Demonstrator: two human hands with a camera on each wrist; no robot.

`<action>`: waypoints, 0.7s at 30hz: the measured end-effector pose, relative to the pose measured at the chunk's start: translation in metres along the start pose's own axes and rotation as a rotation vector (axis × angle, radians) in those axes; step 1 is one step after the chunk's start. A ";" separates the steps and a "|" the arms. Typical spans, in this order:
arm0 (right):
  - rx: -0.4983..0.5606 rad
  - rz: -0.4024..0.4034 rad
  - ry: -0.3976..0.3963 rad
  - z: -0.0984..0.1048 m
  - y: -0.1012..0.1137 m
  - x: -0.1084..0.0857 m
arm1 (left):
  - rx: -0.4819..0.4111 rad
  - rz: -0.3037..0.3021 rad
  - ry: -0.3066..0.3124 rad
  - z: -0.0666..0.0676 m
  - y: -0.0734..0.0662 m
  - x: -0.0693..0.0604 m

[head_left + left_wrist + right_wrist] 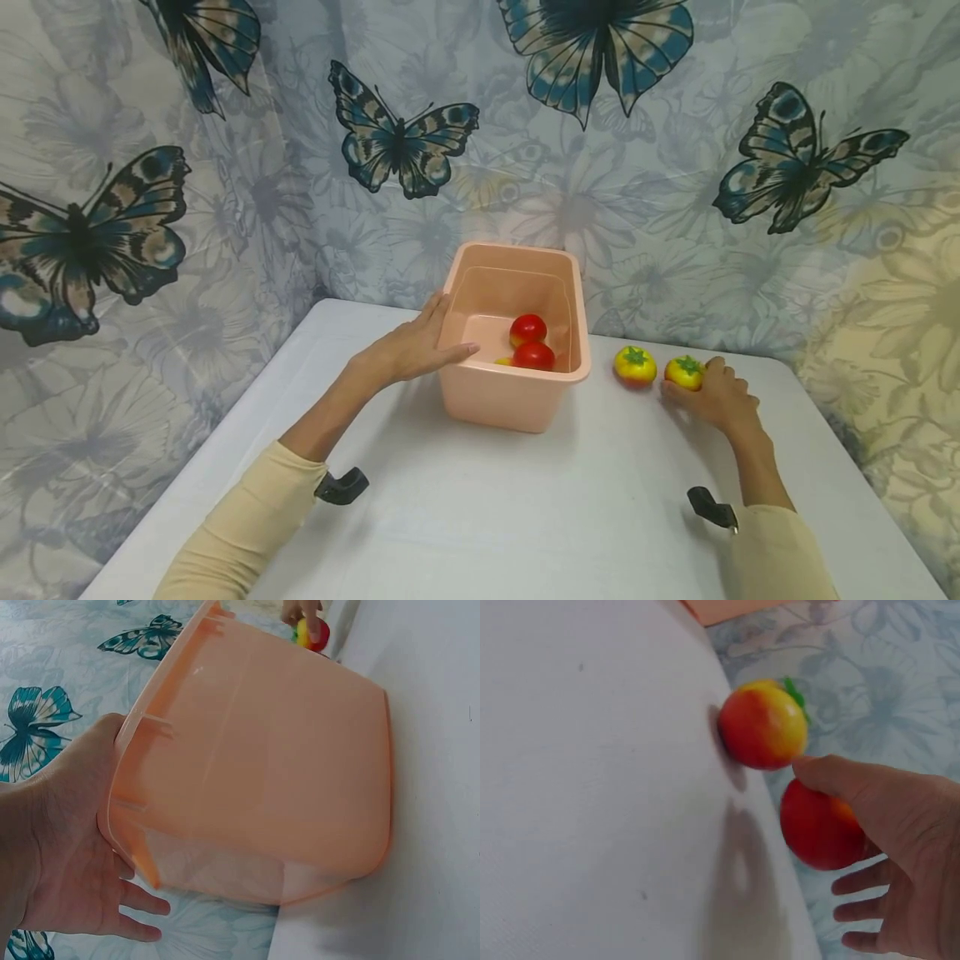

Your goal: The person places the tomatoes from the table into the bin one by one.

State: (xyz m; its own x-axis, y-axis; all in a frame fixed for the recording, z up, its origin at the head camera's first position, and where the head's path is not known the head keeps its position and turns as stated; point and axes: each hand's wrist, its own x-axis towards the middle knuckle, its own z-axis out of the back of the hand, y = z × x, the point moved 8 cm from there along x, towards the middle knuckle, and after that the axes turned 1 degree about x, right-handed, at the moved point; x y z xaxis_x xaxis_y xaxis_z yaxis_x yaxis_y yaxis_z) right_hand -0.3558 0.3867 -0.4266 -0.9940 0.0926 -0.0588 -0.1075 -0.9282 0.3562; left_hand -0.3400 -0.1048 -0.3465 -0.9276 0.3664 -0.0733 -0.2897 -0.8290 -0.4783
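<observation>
A peach-coloured plastic bin (487, 400) stands near the table's back edge, with red tomatoes (533, 356) inside. My left hand (408, 346) rests on the bin's left side, its thumb over the rim; in the left wrist view several fingers stretch out straight beyond the rim. To the right of the bin, my right hand (723, 396) holds a red-and-yellow tomato (821, 829) with a green leafy top between thumb and fingers. Another such tomato (635, 367) sits on the table just left of it. Whether the held tomato touches the table I cannot tell.
The white table (480, 517) meets a cloth backdrop (285, 208) printed with butterflies and flowers along its back and left sides. Black camera mounts (342, 486) stick out from both sleeves over the table.
</observation>
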 end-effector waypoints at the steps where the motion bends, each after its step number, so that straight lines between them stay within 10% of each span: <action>1: 0.007 0.002 -0.022 0.004 0.001 -0.002 | -0.001 -0.001 -0.002 0.000 0.000 0.000; 21: 0.250 0.062 -0.140 0.032 0.023 -0.019 | -0.021 0.000 -0.004 -0.003 0.003 0.001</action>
State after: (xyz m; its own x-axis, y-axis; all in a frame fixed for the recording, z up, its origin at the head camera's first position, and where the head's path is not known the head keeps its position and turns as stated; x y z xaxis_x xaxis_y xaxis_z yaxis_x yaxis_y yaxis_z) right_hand -0.3401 0.3747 -0.3876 -0.9902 0.1036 0.0935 -0.0313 -0.8177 0.5748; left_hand -0.3410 -0.1056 -0.3502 -0.9285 0.3648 -0.0695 -0.2850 -0.8199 -0.4966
